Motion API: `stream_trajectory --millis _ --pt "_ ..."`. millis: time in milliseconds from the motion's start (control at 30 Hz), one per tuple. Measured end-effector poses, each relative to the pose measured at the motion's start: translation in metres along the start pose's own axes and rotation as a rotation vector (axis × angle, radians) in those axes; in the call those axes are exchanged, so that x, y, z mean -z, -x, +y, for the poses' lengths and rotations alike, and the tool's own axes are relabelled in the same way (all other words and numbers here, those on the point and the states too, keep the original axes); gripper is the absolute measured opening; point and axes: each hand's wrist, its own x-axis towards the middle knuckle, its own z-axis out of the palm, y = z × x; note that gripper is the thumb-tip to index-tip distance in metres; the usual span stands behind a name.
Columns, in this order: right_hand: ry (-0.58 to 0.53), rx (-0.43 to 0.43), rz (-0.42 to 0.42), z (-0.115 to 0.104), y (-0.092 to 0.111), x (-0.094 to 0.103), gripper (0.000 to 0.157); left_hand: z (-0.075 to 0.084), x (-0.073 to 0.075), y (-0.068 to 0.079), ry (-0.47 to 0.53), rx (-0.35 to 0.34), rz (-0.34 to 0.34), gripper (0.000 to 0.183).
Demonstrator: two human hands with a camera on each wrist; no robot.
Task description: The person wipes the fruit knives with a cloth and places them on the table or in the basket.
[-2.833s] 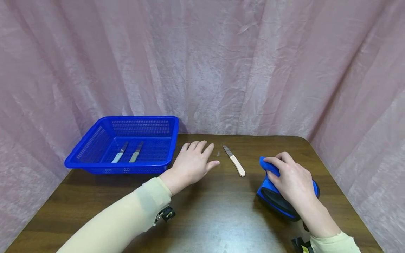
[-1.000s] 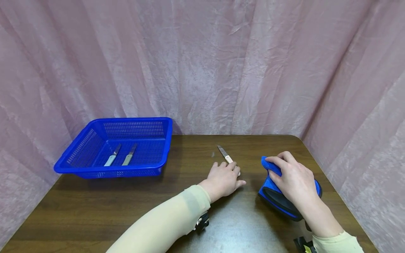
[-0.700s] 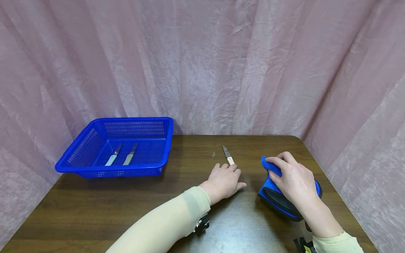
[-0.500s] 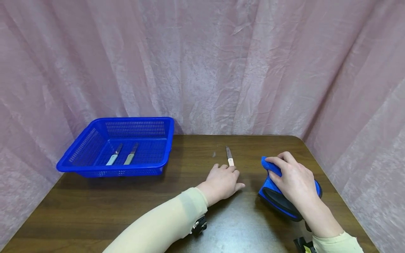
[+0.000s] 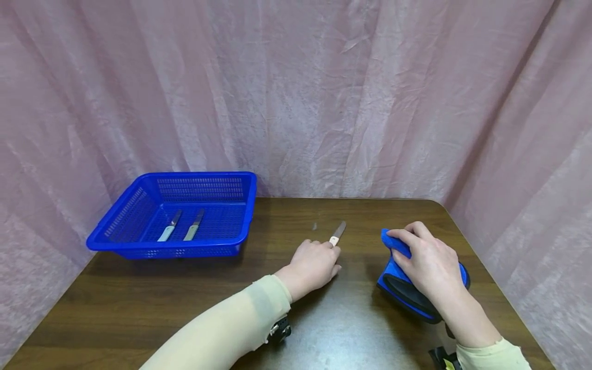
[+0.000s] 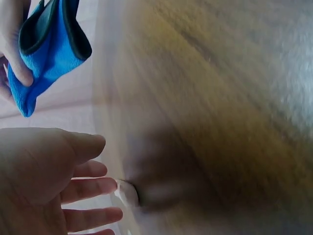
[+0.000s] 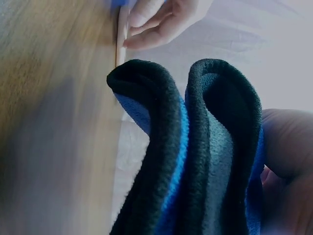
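A small knife [image 5: 339, 231] with a pale handle lies on the wooden table, its blade pointing away and slightly right. The fingers of my left hand [image 5: 311, 266] cover most of the handle. In the left wrist view, that hand [image 6: 39, 171] has its fingers extended at the handle's end [image 6: 128, 194], thumb apart. At the right, my right hand [image 5: 427, 264] pinches a folded blue cloth mitt [image 5: 393, 272] between thumb and fingers. Black-trimmed openings of the mitt [image 7: 168, 142] fill the right wrist view.
A blue plastic basket [image 5: 171, 245] stands at the back left. Inside it lie a knife with a white handle [image 5: 165, 234] and one with a greenish handle [image 5: 190, 233]. Pink curtains [image 5: 296, 103] hang behind the table and along its right side.
My left hand has come from beside the basket onto the knife's handle, then drawn slightly left. The knife has turned, its tip swinging from left to right. My right hand keeps its hold.
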Motion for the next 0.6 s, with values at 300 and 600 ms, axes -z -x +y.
stream_trajectory --millis 300,600 --pt "-0.004 0.003 -0.003 -0.001 0.000 -0.001 0.037 -0.014 -0.008 -0.016 0.051 0.062 0.087 0.027" --pt "-0.003 0.005 0.012 -0.001 0.001 -0.001 0.037 -0.021 -0.011 -0.026 0.088 0.072 0.088 0.013"
